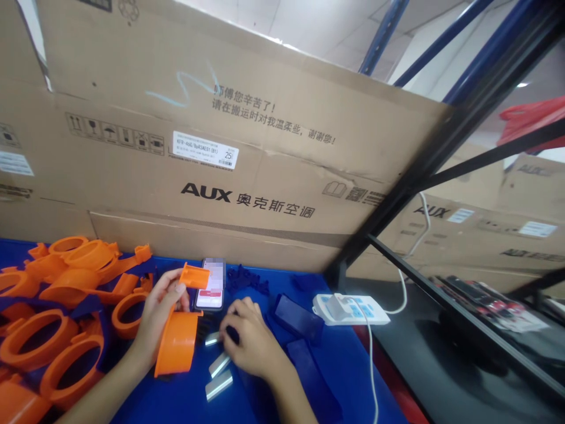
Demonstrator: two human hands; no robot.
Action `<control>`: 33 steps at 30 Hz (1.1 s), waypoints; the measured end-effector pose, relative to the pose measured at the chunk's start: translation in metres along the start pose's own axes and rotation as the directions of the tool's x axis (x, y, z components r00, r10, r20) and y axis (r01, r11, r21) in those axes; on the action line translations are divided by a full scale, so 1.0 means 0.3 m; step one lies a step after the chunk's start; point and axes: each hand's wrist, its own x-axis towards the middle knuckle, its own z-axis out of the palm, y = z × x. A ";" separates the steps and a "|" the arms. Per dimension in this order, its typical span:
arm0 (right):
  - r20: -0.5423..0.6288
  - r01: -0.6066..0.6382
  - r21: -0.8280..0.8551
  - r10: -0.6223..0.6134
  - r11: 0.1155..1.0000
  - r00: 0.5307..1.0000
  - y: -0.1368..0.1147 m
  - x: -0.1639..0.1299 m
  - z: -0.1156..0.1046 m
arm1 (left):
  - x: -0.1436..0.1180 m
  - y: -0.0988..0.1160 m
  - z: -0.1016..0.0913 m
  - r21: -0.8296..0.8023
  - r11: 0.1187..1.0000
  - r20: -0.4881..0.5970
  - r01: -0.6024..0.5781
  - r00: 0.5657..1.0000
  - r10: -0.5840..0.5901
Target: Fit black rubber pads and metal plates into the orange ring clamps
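Note:
My left hand (155,315) is closed on an orange plastic part, which has a wide ring-shaped collar (180,347) at the bottom and a smaller piece (195,276) at the top. To its right, my right hand (253,341) is low over the blue tabletop with its fingers curled. Its fingertips are beside a short silver metal piece (212,339); whatever is between them is hidden. Two more silver pieces (219,386) lie just in front. Behind the hands a phone (210,297) with a lit screen lies partly covered by the orange part.
A heap of orange ring-shaped parts (66,347) fills the left side. Dark blue parts (300,318) lie right of my right hand. A white power strip (351,310) with a cable sits at the table's right edge. A large cardboard box (247,176) stands behind, beside a dark metal rack.

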 end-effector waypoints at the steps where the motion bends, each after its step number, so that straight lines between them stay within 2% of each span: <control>1: -0.040 -0.029 -0.019 0.028 0.999 0.999 0.013 -0.001 -0.007 | 0.000 0.001 0.000 -0.008 1.000 -0.001 0.004 1.000 -0.004; 4: -0.123 -0.134 -0.066 0.125 0.989 0.984 0.059 -0.008 -0.027 | -0.001 0.005 0.002 -0.027 1.000 -0.003 0.015 1.000 -0.015; 7: -0.116 -0.170 -0.086 0.160 0.982 0.980 0.093 -0.016 -0.033 | 0.000 0.007 0.002 -0.030 0.999 -0.002 0.018 1.000 -0.018; 19: -0.050 -0.164 -0.086 0.160 0.983 0.986 0.085 -0.019 -0.020 | -0.011 0.000 0.004 -0.026 0.999 0.022 0.022 1.000 -0.022; 27: -0.021 -0.120 -0.094 0.119 0.988 0.993 0.051 -0.015 -0.005 | -0.007 -0.002 0.007 -0.026 0.999 0.021 0.032 0.999 -0.031; 33: -0.078 -0.093 -0.079 0.087 0.992 0.993 0.037 -0.009 -0.012 | -0.012 -0.004 0.020 -0.050 0.998 0.034 0.027 0.999 -0.025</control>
